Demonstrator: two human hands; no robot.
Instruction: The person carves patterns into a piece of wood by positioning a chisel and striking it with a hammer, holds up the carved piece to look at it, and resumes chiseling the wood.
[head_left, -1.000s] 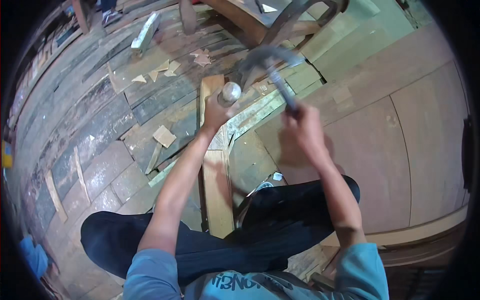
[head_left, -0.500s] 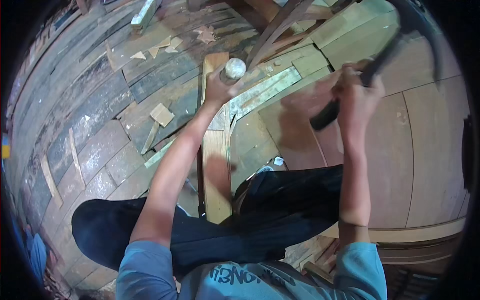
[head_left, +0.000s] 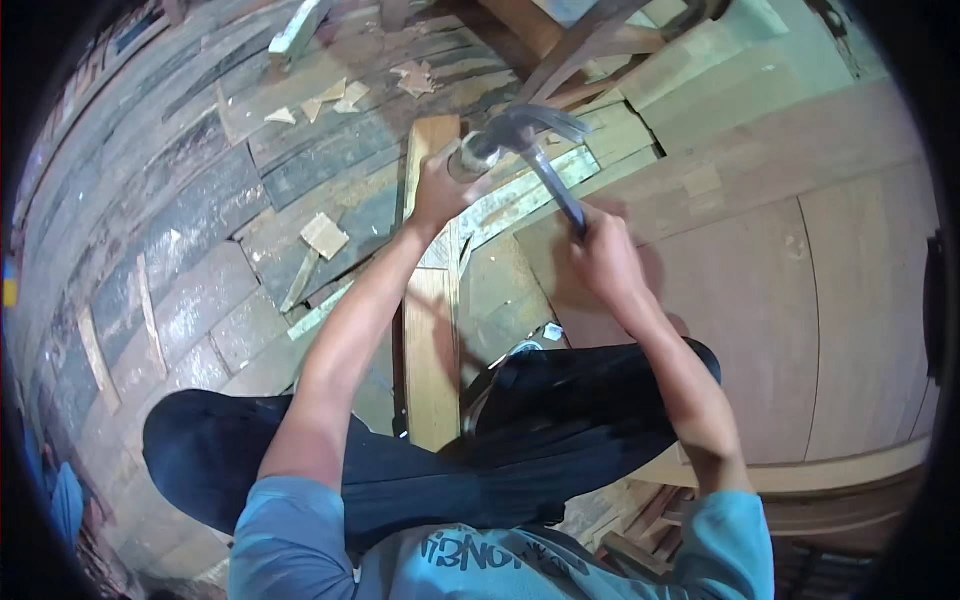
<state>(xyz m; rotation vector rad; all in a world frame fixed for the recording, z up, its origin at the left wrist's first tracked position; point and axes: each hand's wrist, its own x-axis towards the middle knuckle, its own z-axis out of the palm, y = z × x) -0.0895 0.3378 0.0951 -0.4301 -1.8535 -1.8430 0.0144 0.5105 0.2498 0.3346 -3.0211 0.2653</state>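
Note:
My left hand (head_left: 440, 198) is closed around the thick round handle of a chisel (head_left: 464, 166), held upright over a wooden beam (head_left: 431, 350). The hand hides its blade. In my right hand (head_left: 606, 252) is a claw hammer (head_left: 553, 184), gripped by its dark handle. The hammer's face lies at the top of the chisel handle, seemingly touching it, with the claw pointing right. Running away from me between my legs, the beam has a paler patch just below my left hand.
Wood chips (head_left: 325, 98) and a small square offcut (head_left: 325, 236) lie on the worn plank floor to the left. Thin strips (head_left: 98, 358) are farther left. Smooth wooden panels (head_left: 740, 320) cover the right side. Dark curved timber (head_left: 580, 48) stands at the far end.
The hammer has swung down and left from the upper right onto the chisel's end. My right hand has moved left with it; my left hand has stayed nearly in place.

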